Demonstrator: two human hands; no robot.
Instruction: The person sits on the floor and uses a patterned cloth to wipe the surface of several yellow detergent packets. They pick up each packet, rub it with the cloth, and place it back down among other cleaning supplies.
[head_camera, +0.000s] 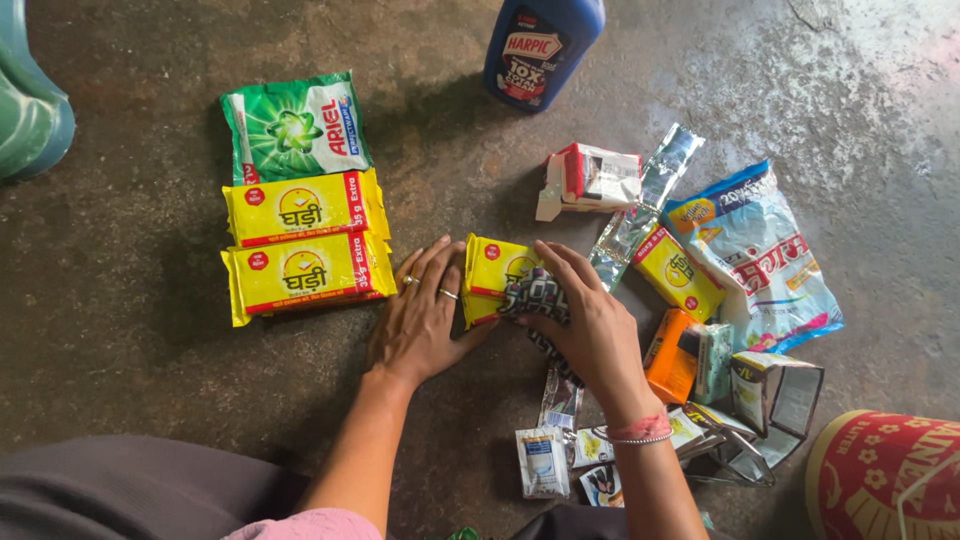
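Observation:
My left hand (420, 318) lies flat on the floor with fingers spread, its fingertips touching the left edge of a yellow soap packet (492, 270). My right hand (585, 322) rests on the same packet's right side and presses a small dark patterned sachet (537, 296) against it. To the left, two yellow soap packets (303, 240) lie stacked in a column below a green detergent packet (295, 126).
A blue bottle (540, 45) stands at the top. On the right lie a red-and-white carton (590, 178), silver sachet strips (648, 205), a yellow packet (680, 273), a pale blue bag (765, 262), an orange bar (670, 355), open cartons (775, 395), small sachets (545, 462) and a red tin (880, 480).

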